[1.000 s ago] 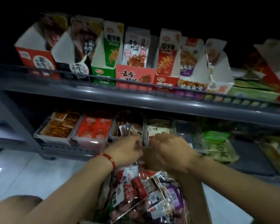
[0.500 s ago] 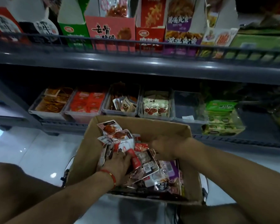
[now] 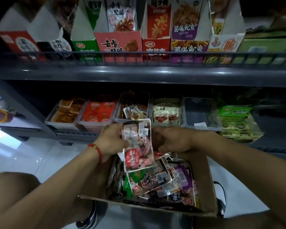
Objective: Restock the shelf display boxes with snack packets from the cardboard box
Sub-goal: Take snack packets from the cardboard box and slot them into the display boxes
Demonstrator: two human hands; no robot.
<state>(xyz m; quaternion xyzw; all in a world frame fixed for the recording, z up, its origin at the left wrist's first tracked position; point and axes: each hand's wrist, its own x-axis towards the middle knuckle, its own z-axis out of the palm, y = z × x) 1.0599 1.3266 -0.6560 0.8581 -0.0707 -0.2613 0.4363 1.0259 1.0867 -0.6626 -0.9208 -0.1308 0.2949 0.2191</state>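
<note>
A cardboard box full of mixed snack packets sits in front of me. My left hand, with a red cord at the wrist, grips a handful of clear packets with red labels lifted above the box's far edge. My right hand hovers beside them over the box, fingers curled down; I cannot see anything in it. Behind the hands, clear display bins line the lower shelf: an orange-filled one, a red one, a mixed one, a white-packet one and a nearly bare one.
The upper shelf rail holds a row of upright printed cartons, among them a pink one. Green packs are stacked at the lower shelf's right. White tiled floor lies to the left. My knees flank the box.
Both hands went from the shelf bins down into the box. My left hand has since risen with a bunch of packets, and the right hand has come up beside it.
</note>
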